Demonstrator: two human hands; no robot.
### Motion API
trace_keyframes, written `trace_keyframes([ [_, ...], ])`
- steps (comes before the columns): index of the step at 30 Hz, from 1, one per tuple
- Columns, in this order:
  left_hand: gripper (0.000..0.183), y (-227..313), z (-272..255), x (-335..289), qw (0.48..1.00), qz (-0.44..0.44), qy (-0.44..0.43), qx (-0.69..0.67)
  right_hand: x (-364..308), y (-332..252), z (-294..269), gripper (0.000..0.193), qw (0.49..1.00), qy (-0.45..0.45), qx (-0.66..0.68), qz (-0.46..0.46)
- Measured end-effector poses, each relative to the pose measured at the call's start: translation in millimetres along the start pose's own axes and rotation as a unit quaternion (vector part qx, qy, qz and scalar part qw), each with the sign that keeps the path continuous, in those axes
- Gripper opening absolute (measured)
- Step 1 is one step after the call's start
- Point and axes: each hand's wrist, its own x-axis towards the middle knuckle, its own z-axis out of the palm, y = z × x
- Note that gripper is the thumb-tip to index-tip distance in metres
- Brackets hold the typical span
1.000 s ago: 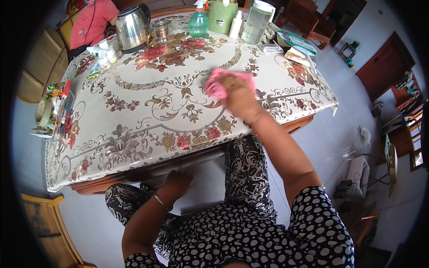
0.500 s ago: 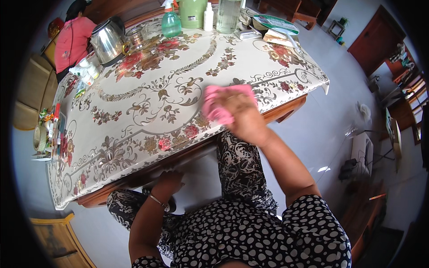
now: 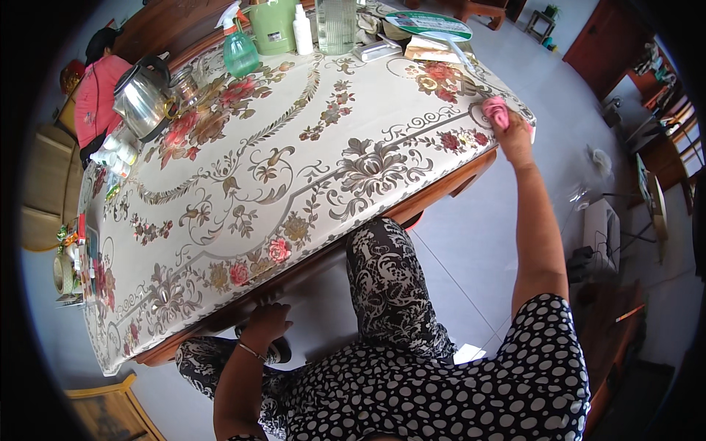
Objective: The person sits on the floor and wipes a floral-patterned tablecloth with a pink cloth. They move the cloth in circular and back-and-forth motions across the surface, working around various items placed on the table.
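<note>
A pink cloth [image 3: 496, 112] is bunched under my right hand [image 3: 517, 135] at the right corner of the table. My right arm is stretched far out, and the fingers are closed on the cloth against the flowered white tablecloth [image 3: 294, 117]. Low beside the table's front edge is my left hand [image 3: 266, 320], above my left leg, with a bracelet at its wrist. It holds nothing that I can see; its fingers reach toward the shaded wooden edge and look loosely apart.
Along the far side stand a green spray bottle [image 3: 240, 51], a green container [image 3: 272, 28], a white bottle [image 3: 302, 31], a glass jar [image 3: 335, 28] and a hand fan [image 3: 428, 26]. A metal kettle [image 3: 143, 99] is at the far left, near a person in pink [image 3: 98, 95].
My right hand has slid the pink cloth rightward and away, from the front middle edge to the right corner. My left hand has shifted slightly down and left.
</note>
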Motion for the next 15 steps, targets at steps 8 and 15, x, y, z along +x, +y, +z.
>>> trace_keyframes([
  [8,0.04,0.5,2.4,2.5,0.996,0.034,0.069,0.046,62.6,115.2,31.3,0.063,0.989,-0.058,-0.072,0.119],
  [15,0.037,8.4,-2.6,-0.9,0.996,0.044,0.066,0.028,56.9,84.0,30.0,0.056,0.988,-0.028,-0.139,0.062],
])
